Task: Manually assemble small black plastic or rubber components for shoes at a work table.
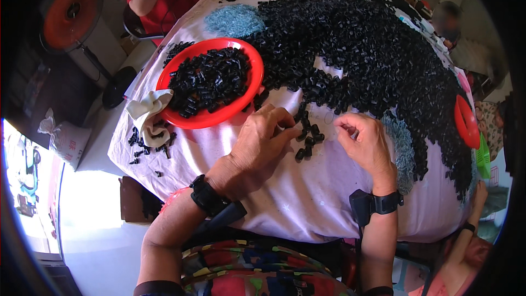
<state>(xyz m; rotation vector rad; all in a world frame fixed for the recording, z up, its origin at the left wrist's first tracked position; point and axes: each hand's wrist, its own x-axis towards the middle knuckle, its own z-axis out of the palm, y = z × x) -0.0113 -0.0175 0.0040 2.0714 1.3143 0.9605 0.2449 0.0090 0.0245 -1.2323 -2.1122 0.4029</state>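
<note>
Over the pale pink cloth, my left hand (262,134) is curled, thumb and index fingertip close together beside a small cluster of black plastic parts (308,141). Whatever sits between those fingertips is too small to name. To the right of that cluster, my right hand (364,140) has its thumb and forefinger pinched. A thin dark loop (329,116) shows by its fingertips; I cannot tell whether it is held. Left of my left hand stands a red plastic basin (233,119) with many black parts (208,79) in it.
A large heap of black parts (356,38) spreads across the table. Bluish tangled piles lie at its far left (235,20) and beside my right hand (402,156). A white cloth (149,115) hangs on the basin's rim. Other people sit around the table; a fan (71,13) stands left.
</note>
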